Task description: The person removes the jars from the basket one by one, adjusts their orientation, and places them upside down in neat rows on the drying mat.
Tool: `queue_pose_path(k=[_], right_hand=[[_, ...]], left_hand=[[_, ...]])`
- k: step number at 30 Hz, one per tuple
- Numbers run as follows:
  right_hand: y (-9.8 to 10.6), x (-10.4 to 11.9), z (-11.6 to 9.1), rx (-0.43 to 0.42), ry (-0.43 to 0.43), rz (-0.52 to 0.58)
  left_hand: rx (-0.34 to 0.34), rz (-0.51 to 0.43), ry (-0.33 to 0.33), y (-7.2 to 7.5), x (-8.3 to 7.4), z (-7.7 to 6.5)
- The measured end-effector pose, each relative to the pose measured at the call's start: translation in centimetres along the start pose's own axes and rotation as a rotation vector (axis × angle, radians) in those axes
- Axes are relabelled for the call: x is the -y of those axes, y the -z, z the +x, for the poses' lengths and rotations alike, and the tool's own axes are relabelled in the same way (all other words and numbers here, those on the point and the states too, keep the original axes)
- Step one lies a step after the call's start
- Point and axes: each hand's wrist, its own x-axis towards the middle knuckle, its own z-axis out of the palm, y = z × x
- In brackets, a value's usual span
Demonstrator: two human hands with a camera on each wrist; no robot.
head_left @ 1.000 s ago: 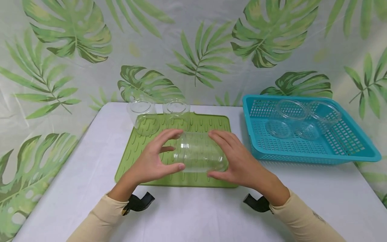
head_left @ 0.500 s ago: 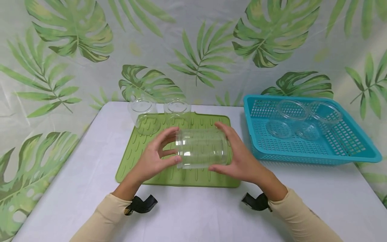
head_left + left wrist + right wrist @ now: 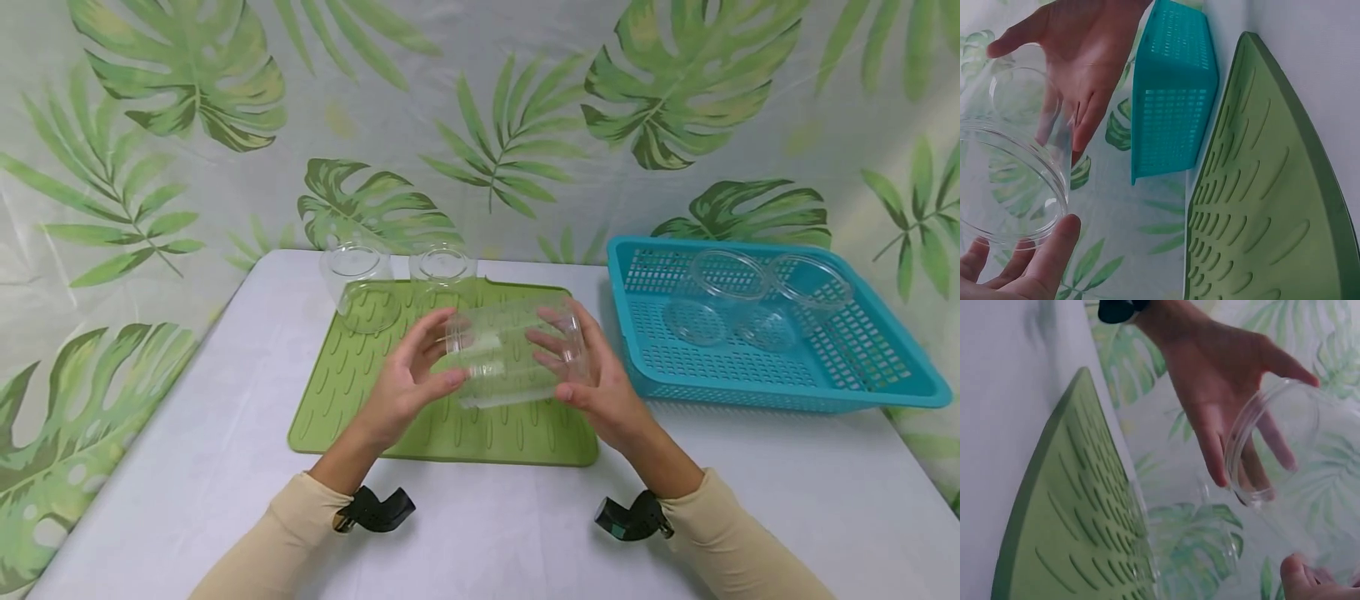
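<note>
A clear, see-through jar (image 3: pixel 513 354) lies on its side in the air above the green ribbed mat (image 3: pixel 330 400), slightly tilted, its right end a little higher. My left hand (image 3: pixel 408 379) grips it round the threaded mouth, thumb in front and fingers behind. At the base end my right hand (image 3: pixel 607 383) holds it, with several fingers visible through the wall. In the left wrist view the open mouth of the jar (image 3: pixel 1016 181) faces the camera. Two similar clear jars, one at the left (image 3: pixel 363 287) and one beside it (image 3: pixel 444 271), stand at the mat's back edge, seemingly mouth down.
To the right stands a turquoise perforated basket (image 3: pixel 720 396) with two clear jars, one on the left (image 3: pixel 705 287) and one on the right (image 3: pixel 795 292). A white cloth (image 3: pixel 495 533) covers the table. Behind hangs a leaf-patterned curtain (image 3: pixel 525 50).
Both hands have raised the jar slightly and shifted it right. It was level half a second ago and now tilts. My right fingers have moved further behind the base end.
</note>
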Motion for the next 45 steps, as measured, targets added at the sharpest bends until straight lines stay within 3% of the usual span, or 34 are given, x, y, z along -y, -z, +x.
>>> queue_pose_path(k=[4,9,21,26,32,39,41,45], right_hand=[[-0.3,-0.1,0.0,-0.044,0.033,0.064],[-0.4,-0.1,0.1,-0.039,0.059,0.083],[-0.3,0.1,0.0,-0.001,0.103,0.019],[-0.2,0.4,0.1,0.004,0.112,-0.009],[0.1,1.8,0.0,0.008,0.115,-0.102],[1.4,4.1,-0.1,0.007,0.132,-0.261],[1.9,4.7,-0.1,-0.006,0.128,-0.292],[3.1,5.8,-0.3,-0.024,0.135,-0.374]], left_hand=[[-0.006,-0.025,-0.021,-0.3,0.3,0.2],[0.000,-0.053,-0.030,-0.2,0.5,0.1],[0.056,-0.066,-0.030,0.2,0.4,-0.2],[0.061,-0.021,-0.024,0.4,0.4,-0.4],[0.041,0.190,-0.022,1.2,-0.1,-1.4],[0.028,0.448,0.001,3.4,-1.1,-4.2],[0.022,0.553,0.019,4.1,-1.3,-4.9],[0.022,0.862,0.058,5.7,-1.4,-6.2]])
